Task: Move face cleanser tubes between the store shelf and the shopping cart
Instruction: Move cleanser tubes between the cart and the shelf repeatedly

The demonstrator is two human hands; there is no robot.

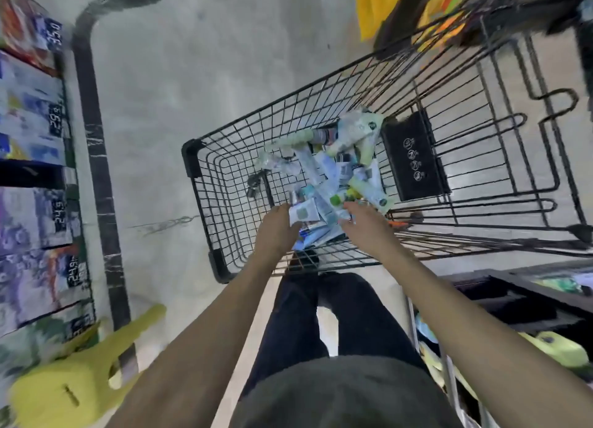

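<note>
A black wire shopping cart stands in front of me with a loose pile of face cleanser tubes in white, pale green and blue on its floor. Both arms reach down into the near end of the basket. My left hand is closed around a white tube with a grey-green square label. My right hand rests on the pile beside it, fingers touching pale tubes; the blur hides whether it grips one.
A store shelf with blurred boxes and price tags runs down the left. A yellow-green object sits at the lower left. Dark shelving is at the right. A yellow bag lies beyond the cart.
</note>
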